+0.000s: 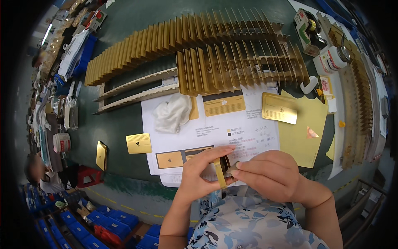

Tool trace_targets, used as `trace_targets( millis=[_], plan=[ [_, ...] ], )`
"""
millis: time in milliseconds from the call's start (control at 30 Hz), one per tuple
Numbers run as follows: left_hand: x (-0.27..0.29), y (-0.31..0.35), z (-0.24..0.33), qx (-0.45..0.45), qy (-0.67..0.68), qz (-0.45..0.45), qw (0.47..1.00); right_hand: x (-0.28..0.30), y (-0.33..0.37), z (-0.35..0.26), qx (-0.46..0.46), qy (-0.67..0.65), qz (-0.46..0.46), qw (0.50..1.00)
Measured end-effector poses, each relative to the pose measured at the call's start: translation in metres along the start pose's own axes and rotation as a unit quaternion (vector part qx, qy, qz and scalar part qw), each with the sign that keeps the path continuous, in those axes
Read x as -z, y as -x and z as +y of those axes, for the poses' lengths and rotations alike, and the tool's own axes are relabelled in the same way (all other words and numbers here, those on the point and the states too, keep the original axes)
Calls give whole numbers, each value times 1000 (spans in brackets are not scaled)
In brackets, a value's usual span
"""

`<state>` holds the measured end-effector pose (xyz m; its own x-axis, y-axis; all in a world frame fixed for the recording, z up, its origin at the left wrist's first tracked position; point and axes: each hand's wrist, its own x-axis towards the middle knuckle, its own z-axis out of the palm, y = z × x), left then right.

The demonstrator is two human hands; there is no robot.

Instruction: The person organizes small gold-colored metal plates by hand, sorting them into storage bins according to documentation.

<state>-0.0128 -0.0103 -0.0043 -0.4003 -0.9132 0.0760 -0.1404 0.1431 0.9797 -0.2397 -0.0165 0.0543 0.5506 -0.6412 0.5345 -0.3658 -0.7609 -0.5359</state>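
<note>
My left hand [199, 172] is closed around a gold card [219, 173], gripped by its ends between thumb and fingers and tilted so its face is mostly turned from view. Something dark shows beside it. Between thumb and fingertips, my right hand [271, 174] pinches a small grey flat piece [234, 167] against or very near the card; I cannot tell if they touch. Under the hands lie printed sheets [186, 139] with handwritten notes. A crumpled white cloth [172, 114] rests on them, partly over a gold card. A loose gold card [139, 143] lies to the left.
Long slotted racks [139, 85] holding rows of upright gold cards span the far table. Gold cards [280, 108] lie on yellow paper [306, 137] at right. A white bottle [331, 60] and a tape dispenser [310, 33] stand far right. Another person [52, 178] is at far left.
</note>
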Motion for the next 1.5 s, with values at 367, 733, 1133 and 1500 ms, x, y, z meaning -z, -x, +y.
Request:
trace_targets(
  millis=[367, 733, 1133, 1500],
  plan=[
    [-1, -1, 1, -20, -11, 15, 1000, 24, 4, -6, -136, -141, -55, 979],
    [-2, 0, -1, -7, 12, 14, 1000, 8, -5, 2, -215, -234, -91, 944],
    [-2, 0, 0, -8, 17, 15, 1000, 12, 1, -2, -200, -135, -50, 969],
    [-4, 0, 0, -6, 24, 24, 999, 4, 12, 1, -52, -63, 11, 997]
  ],
)
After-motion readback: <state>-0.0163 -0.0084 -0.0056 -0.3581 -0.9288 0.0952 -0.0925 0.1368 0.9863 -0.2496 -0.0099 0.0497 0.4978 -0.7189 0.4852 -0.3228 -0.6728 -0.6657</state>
